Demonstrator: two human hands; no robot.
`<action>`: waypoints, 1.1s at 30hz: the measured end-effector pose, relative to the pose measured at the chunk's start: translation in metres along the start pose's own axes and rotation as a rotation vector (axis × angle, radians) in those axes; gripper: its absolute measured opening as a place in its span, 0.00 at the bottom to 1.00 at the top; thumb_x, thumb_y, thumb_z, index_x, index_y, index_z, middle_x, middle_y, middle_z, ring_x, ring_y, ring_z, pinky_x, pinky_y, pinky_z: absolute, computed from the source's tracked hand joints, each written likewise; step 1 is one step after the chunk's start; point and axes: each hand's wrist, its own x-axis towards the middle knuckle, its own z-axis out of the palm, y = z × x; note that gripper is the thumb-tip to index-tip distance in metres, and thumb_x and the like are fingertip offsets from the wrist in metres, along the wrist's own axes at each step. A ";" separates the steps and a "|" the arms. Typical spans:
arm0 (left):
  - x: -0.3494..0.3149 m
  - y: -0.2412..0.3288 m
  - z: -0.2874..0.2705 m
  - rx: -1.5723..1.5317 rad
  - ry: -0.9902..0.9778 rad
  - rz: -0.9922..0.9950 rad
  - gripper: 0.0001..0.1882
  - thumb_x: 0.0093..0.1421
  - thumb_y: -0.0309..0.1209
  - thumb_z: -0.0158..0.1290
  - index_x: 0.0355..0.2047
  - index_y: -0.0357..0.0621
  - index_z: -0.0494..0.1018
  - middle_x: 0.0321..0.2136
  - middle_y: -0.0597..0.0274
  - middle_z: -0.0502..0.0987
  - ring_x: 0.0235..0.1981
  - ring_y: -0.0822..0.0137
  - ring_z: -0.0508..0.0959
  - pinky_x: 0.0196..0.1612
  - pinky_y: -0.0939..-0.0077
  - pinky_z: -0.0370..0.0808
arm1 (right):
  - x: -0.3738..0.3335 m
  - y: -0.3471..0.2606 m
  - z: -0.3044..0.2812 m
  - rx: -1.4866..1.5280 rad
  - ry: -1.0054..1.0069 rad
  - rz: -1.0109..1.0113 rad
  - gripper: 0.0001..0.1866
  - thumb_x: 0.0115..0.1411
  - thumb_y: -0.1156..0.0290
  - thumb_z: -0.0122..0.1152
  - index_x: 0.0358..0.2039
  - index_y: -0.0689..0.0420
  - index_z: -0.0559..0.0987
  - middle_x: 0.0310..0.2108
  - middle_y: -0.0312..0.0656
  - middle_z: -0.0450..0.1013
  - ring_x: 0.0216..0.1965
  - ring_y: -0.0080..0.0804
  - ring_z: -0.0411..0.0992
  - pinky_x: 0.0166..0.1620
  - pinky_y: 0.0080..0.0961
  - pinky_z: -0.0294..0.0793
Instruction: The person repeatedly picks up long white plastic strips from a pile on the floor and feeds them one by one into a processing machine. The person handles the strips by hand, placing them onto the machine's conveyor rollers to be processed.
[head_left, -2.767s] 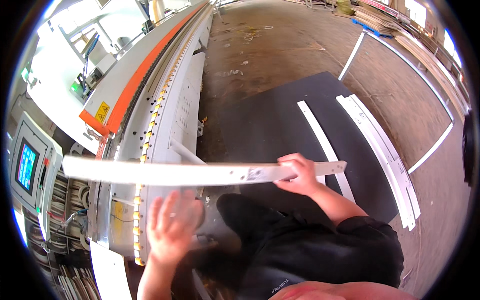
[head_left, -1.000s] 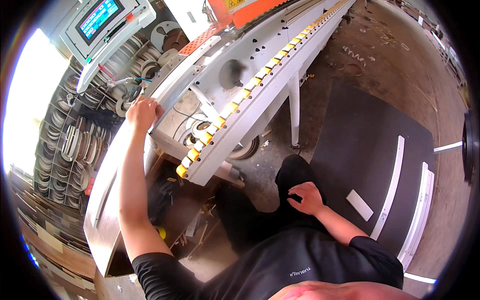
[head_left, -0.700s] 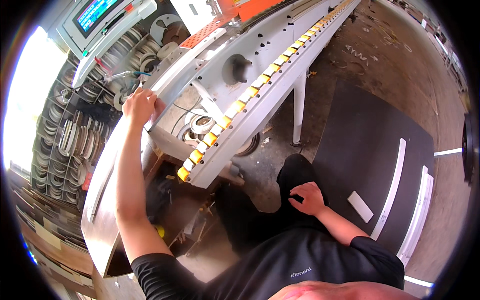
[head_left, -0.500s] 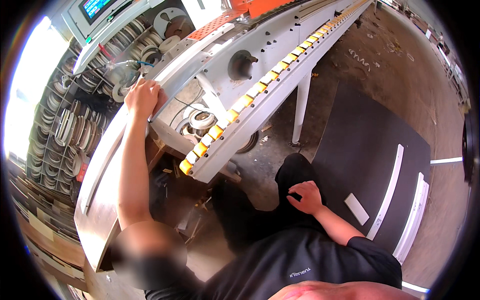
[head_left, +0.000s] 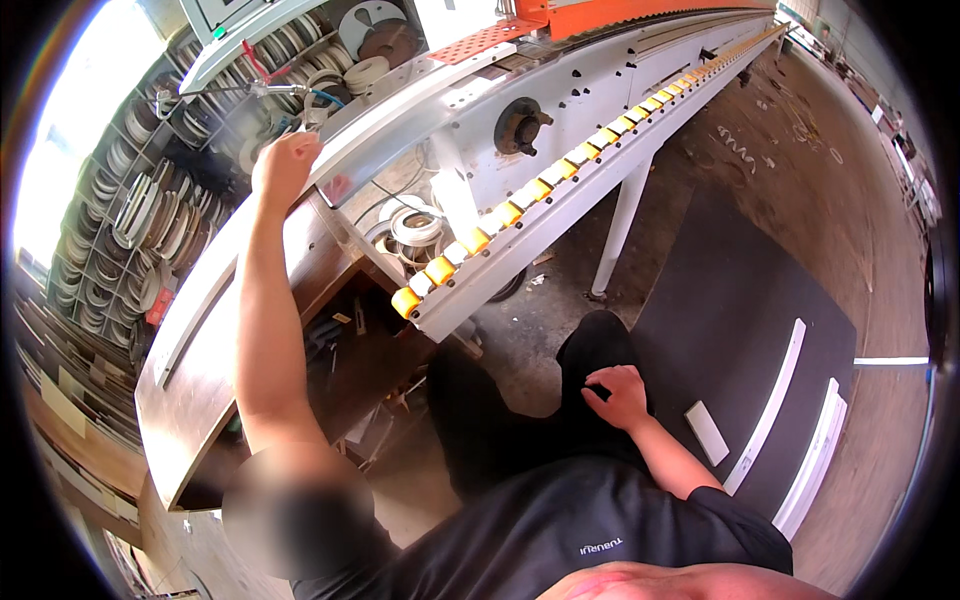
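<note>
My left hand (head_left: 285, 168) reaches up to the near end of a long machine, its fingers curled at a long white strip (head_left: 205, 312). The strip runs from a brown wooden table (head_left: 180, 410) under my forearm toward the machine bed. The hand hides part of it, and the fingers' undersides do not show. My right hand (head_left: 617, 396) lies loosely on my right thigh, thumb and fingers apart, nothing visible in it. Ahead of my knees, a rail with yellow and white rollers (head_left: 440, 271) stretches away along the machine (head_left: 470, 125).
Racks with rolls of edge banding (head_left: 150, 215) stand at the left. A blue air hose (head_left: 325, 97) hangs past the hand. On the right, a dark board (head_left: 740, 290) bears a short white piece (head_left: 707, 432) and long white strips (head_left: 770, 410). An orange guard (head_left: 640, 18) tops the machine.
My view has turned slightly left, so the machine sits farther right in the picture. My left hand stays near the machine's end, its fingers a little higher. My right hand rests on the thigh as before.
</note>
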 end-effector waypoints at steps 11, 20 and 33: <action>-0.005 0.048 0.018 0.272 -0.052 0.124 0.14 0.67 0.41 0.56 0.44 0.54 0.88 0.49 0.65 0.86 0.55 0.56 0.83 0.55 0.57 0.81 | 0.000 0.002 0.002 -0.017 0.024 -0.013 0.09 0.59 0.60 0.76 0.36 0.47 0.87 0.40 0.32 0.86 0.44 0.37 0.82 0.54 0.39 0.73; 0.009 0.018 0.049 0.200 -0.022 0.202 0.16 0.66 0.41 0.53 0.44 0.50 0.87 0.46 0.58 0.86 0.54 0.52 0.83 0.57 0.54 0.78 | -0.008 0.006 0.000 -0.006 -0.050 0.060 0.11 0.64 0.54 0.71 0.38 0.47 0.88 0.41 0.33 0.85 0.48 0.39 0.81 0.57 0.41 0.73; -0.002 0.039 0.034 0.293 -0.005 0.120 0.16 0.71 0.40 0.56 0.51 0.48 0.86 0.51 0.62 0.84 0.56 0.54 0.82 0.55 0.57 0.80 | -0.010 0.006 -0.002 -0.012 -0.081 0.074 0.14 0.68 0.52 0.66 0.39 0.49 0.88 0.42 0.35 0.84 0.48 0.40 0.79 0.59 0.40 0.71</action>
